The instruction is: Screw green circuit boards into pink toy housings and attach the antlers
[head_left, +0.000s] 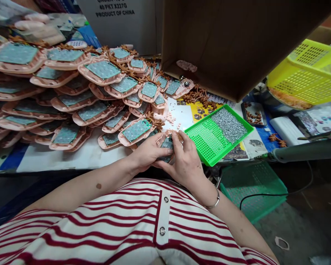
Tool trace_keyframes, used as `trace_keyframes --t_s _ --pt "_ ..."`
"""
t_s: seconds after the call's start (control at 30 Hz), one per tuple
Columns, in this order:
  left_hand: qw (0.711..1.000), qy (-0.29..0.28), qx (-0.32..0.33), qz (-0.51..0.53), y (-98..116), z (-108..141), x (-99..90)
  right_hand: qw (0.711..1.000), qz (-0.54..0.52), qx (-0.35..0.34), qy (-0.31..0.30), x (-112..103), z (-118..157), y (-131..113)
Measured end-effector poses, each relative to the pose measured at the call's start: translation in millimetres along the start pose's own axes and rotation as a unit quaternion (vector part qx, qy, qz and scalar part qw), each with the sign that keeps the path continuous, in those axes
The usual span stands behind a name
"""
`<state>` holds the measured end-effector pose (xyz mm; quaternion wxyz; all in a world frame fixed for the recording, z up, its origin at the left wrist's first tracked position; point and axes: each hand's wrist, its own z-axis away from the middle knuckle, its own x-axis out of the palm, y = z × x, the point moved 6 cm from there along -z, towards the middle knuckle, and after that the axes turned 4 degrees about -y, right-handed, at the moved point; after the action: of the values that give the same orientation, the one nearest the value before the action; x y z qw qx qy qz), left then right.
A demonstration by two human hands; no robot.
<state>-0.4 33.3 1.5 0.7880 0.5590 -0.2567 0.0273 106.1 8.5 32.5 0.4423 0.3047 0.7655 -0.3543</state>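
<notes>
Close to my body, at the table's front edge, my left hand [150, 151] is wrapped round a pink plastic shell with a circuit board [168, 141]. My right hand [186, 158] grips the same shell from the other side, its fingertips bent over the upper part. My fingers cover most of this piece, so what the fingertips touch is hidden. Just left of it lies a similar pink shell [136, 130] with a blue-green board. To the right, a green perforated tray [204, 141] holds a heap of small silvery screws [228, 124].
Stacked pink shells [79, 105] fill the left side. Brown figure-shaped parts [198, 96] lie beneath a large open cardboard box [209, 44]. A yellow basket [306, 73], a small dark tray [253, 114] and a grey bar [314, 151] are at right; a green crate [253, 191] stands below.
</notes>
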Motion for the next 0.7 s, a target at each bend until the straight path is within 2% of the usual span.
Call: trace_keyframes --t_s 0.2,0.43,0.57,0.7 --pt "1.000 -0.012 -0.019 0.014 1 -2 8.8 0.999 -0.038 0.029 -0.009 -4 4 8" --pt "0.993 -0.043 -0.090 0.069 -4 -4 9.5 0.972 -0.202 0.036 -0.110 -4 4 37" --pt "0.990 -0.048 -0.100 0.085 -3 -2 13.4 0.956 -0.262 0.049 -0.122 0 4 50" --pt "0.990 -0.040 -0.106 0.078 -1 0 18.8 0.951 -0.283 0.057 -0.115 4 5 49"
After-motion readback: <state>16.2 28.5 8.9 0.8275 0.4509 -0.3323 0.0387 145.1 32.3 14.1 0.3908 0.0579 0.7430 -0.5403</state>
